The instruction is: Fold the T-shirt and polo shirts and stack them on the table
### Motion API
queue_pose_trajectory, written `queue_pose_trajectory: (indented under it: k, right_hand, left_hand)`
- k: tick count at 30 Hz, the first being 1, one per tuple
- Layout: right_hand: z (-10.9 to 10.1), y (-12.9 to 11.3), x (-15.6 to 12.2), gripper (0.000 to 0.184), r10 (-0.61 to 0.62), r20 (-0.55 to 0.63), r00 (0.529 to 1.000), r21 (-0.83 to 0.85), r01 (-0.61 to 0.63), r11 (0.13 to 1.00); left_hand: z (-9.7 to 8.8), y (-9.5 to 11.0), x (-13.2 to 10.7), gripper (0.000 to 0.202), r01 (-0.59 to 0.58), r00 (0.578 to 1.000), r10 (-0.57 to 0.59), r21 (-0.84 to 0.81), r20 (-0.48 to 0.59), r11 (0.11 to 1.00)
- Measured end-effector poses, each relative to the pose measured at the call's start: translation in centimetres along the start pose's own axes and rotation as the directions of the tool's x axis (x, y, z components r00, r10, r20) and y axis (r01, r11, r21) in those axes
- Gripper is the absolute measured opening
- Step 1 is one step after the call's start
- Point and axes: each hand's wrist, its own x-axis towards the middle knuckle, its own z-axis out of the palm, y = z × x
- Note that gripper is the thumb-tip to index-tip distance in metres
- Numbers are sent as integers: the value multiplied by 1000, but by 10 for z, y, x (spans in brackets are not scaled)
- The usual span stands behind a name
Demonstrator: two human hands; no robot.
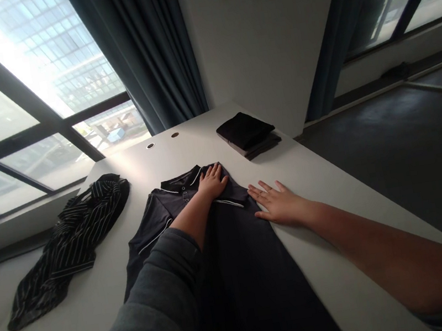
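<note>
A dark polo shirt (245,262) with white trim lies spread on the white table (137,165), its collar toward the far side and its lower part running toward me. My left hand (212,182) rests flat on the shirt beside the collar, fingers spread. On the shirt's right edge, near the sleeve, lies my right hand (275,203), its fingers apart and their tips touching the cloth. My left forearm hides part of the shirt's front and its left side.
Several dark folded garments (247,130) are stacked at the table's far right. A crumpled black striped garment (69,242) lies along the left. Two round holes pierce the tabletop near the back. Behind stand windows, a dark curtain (147,48) and a wall.
</note>
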Motion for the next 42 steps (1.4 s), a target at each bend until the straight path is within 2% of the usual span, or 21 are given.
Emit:
queue_pose_trajectory:
  k: [5, 7, 10, 14, 21, 27, 30, 34, 36, 38, 42]
  right_hand:
    - [-2, -3, -6, 73, -17, -70, 997, -53, 13, 999]
    - [-7, -7, -7, 72, -86, -100, 991, -77, 78, 994]
    - [-12, -12, -10, 67, -172, -81, 982, -78, 165, 983]
    - [-7, -15, -20, 66, -144, -46, 989, -26, 143, 989]
    - [9, -18, -36, 68, -116, -64, 991, 39, 118, 992]
    - [-10, -22, -33, 63, -148, -81, 986, 45, 152, 987]
    - [-23, -25, -28, 54, -186, -150, 971, 56, 196, 979]
    - [-31, -28, -20, 53, -169, -250, 953, 94, 197, 976]
    - [-29, -27, -16, 56, -151, -253, 956, 111, 184, 977]
    - [-25, -25, -13, 59, -136, -230, 964, 129, 169, 977]
    - [-18, -22, -9, 63, -160, -139, 977, 163, 182, 970]
  left_hand:
    - [-2, 1, 1, 78, 13, 1000, -13, 11, 12, 1000]
    - [-3, 1, 1, 77, 15, 1000, -15, 18, 12, 1000]
    - [-4, 1, 1, 77, 18, 1000, -19, 25, 19, 1000]
    - [-4, 1, 3, 77, 17, 1000, -18, 29, 24, 999]
    - [-3, -2, 6, 76, 9, 1000, -9, 13, 20, 1000]
    - [-4, 0, 5, 74, 8, 1000, -8, 22, 10, 1000]
    - [-9, 9, -4, 70, -1, 998, 5, 51, -64, 999]
    - [-23, 11, -31, 58, 1, 965, 16, 64, -263, 998]
    - [-34, -3, -52, 54, 46, 945, -25, 55, -327, 997]
    - [-45, -33, -76, 50, 121, 930, -92, 60, -357, 991]
    - [-65, -122, -129, 49, 300, 901, -257, 74, -349, 951]
